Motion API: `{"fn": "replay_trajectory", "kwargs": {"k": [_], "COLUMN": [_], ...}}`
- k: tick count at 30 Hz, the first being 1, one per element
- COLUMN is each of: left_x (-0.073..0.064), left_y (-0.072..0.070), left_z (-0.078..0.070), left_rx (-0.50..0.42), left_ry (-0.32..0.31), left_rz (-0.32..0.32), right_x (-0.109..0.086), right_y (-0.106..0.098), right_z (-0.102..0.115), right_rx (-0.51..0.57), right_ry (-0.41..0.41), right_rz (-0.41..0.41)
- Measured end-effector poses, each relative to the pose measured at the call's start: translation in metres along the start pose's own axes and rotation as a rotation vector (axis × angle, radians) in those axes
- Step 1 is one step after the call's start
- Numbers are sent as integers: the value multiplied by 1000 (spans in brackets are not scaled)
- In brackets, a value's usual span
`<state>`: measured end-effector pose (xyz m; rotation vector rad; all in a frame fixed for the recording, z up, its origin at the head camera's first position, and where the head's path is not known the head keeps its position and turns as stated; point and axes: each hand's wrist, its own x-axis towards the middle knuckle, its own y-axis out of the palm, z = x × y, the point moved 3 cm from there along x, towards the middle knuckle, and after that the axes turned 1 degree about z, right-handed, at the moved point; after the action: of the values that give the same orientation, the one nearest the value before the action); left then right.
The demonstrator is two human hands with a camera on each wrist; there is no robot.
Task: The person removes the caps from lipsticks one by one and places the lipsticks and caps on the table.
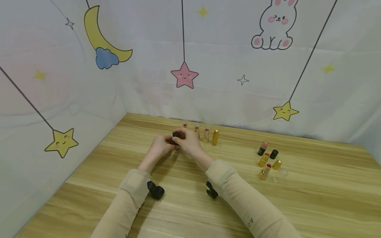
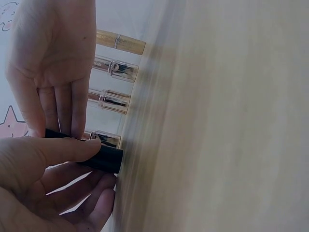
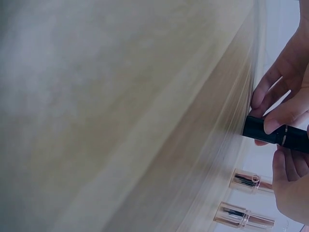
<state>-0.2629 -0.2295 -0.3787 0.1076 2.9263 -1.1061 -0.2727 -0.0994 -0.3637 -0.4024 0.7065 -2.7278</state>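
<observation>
A black lipstick tube [image 3: 259, 128] stands upright on the wooden table, between both hands. My left hand [image 1: 160, 145] grips its lower part with the thumb and fingers. At the top end, my right hand [image 1: 191, 142] pinches the upper part; a thin light ring shows between the two parts in the right wrist view. Just beyond the hands is a row of lipsticks: rose-gold ones with clear caps, such as this lipstick [image 1: 206, 136], and a gold tube [image 1: 215, 138] at the row's right end. The right hand partly hides the row in the head view.
To the right stand a black lipstick [image 1: 261, 150] with a pinkish bullet, a gold lipstick [image 1: 263, 160] and a rose-gold lipstick [image 1: 264, 172]. Beside them are a black cap [image 1: 274, 154], a gold cap [image 1: 277, 164] and a clear cap [image 1: 280, 176]. A printed curtain [image 1: 226, 99] hangs behind the table.
</observation>
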Motion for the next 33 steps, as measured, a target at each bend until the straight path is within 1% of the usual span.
{"fn": "replay_trajectory", "kwargs": {"k": [9, 16, 23, 30, 33], "left_x": [2, 1, -1, -1, -1], "left_y": [0, 1, 1, 2, 4], "left_z": [-1, -4, -6, -7, -10], "left_rx": [3, 17, 30, 17, 14], "left_ry": [-6, -13, -4, -10, 0], "left_rz": [18, 22, 27, 46, 59], "right_x": [-2, -3, -5, -11, -13], "right_y": [-5, -8, -10, -14, -17], "right_z": [3, 2, 1, 1, -1], "right_rx": [7, 17, 22, 78, 102], "right_ry": [9, 11, 2, 14, 24], "right_rz": [5, -2, -8, -9, -17]}}
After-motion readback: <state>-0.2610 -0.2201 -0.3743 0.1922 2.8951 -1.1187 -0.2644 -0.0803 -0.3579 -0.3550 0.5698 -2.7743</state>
